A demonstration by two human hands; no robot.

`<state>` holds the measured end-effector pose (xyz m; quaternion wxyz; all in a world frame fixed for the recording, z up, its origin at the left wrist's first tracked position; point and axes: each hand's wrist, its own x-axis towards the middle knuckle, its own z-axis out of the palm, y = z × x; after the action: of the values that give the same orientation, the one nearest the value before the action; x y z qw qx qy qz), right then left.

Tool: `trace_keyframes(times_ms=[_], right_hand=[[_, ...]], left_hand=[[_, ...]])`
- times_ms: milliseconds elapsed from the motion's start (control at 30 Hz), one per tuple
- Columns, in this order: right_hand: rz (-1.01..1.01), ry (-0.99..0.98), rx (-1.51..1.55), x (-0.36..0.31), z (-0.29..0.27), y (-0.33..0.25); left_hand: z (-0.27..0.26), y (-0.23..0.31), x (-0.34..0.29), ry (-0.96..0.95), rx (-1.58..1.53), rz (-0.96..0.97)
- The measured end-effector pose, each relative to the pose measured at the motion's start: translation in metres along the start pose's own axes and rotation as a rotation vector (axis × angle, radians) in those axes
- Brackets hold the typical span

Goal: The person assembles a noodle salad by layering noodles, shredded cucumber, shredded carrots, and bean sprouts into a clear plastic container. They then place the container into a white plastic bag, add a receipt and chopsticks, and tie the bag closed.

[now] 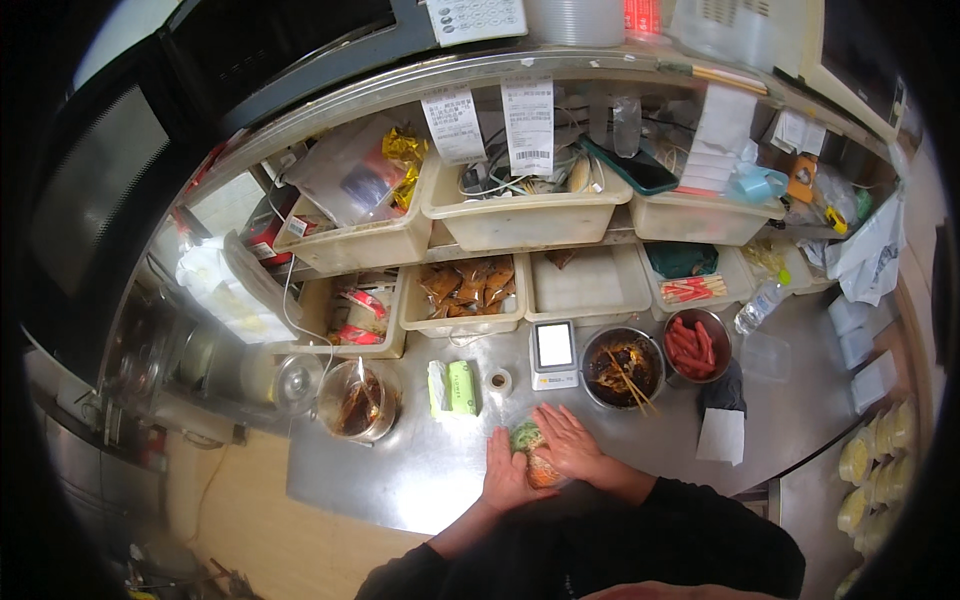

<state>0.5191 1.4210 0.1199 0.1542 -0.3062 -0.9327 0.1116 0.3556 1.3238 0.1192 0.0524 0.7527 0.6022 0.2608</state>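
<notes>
Two outspread hands (508, 474) (570, 449) hold one green and orange food portion (525, 438) between them.

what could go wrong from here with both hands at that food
The left hand and right hand close in on the round portion of green and orange shredded food, so uneven pressure might spill some. The thin wooden chopsticks jut over the near rim of the round metal bowl of dark food; the right hand could knock them if it swings outward.
</notes>
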Motion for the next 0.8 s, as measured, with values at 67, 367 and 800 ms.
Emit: trace_keyframes(times_ms=[67, 367, 800], right_hand=[[0.025, 0.008, 0.012, 0.001, 0.003, -0.001], [0.08, 0.048, 0.262, 0.009, -0.038, -0.023], [0.44, 0.467, 1.066, 0.023, -0.056, -0.073]], left_hand=[[0.005, -0.005, -0.002, -0.041, 0.025, -0.021], [-0.011, -0.013, 0.011, 0.008, -0.372, -0.171], [-0.048, 0.025, 0.05, 0.139, -1.241, -0.293]])
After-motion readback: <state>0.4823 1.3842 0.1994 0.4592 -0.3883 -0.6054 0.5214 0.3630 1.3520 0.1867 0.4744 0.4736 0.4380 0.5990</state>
